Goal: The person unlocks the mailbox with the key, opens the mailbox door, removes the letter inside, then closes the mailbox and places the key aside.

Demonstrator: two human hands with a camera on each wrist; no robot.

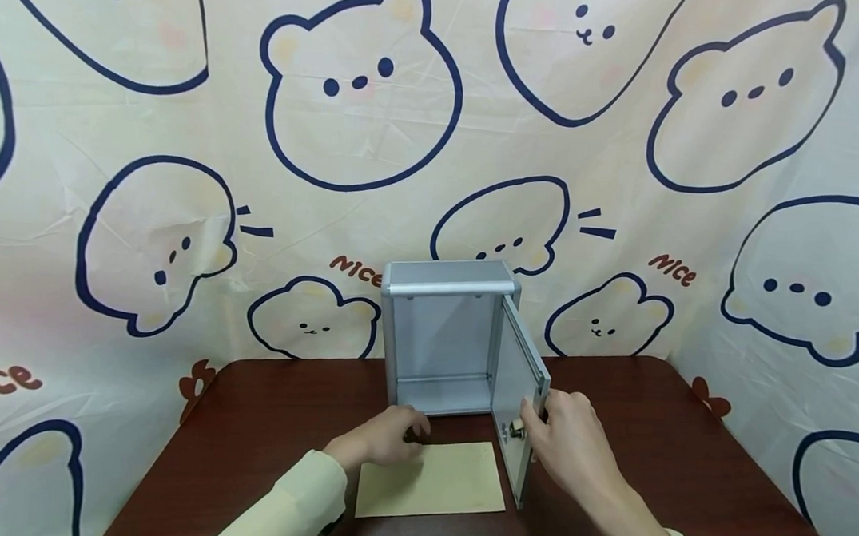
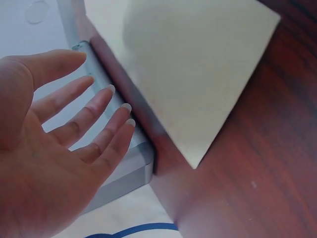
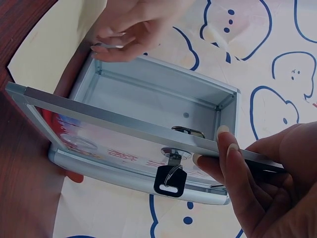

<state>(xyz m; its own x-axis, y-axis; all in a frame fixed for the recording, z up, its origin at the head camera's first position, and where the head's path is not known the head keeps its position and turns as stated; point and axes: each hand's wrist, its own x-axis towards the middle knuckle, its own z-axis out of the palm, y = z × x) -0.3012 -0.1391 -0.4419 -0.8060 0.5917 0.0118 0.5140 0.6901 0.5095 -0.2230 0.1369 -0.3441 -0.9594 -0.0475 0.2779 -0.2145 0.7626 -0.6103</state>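
Observation:
A silvery metal box (image 1: 447,278) stands upright on the table, with its hinged door (image 1: 517,376) swung out toward me. The right hand (image 1: 573,438) grips the door's free edge between thumb and fingers. A black-headed key (image 3: 170,182) sits in the door's lock, seen in the right wrist view; the latch (image 1: 516,428) shows on the inner side. In front of the box lies a flat cream envelope or sheet of paper (image 1: 456,481). Over its far left part hovers the left hand (image 1: 386,436), its fingers loosely bent and holding nothing, near the box's lower front edge (image 2: 106,82).
The dark reddish-brown wooden table (image 1: 271,429) extends to both sides of the box. Close behind it hangs a pale cloth (image 1: 363,137) printed with blue-outlined bear faces, which also covers the sides.

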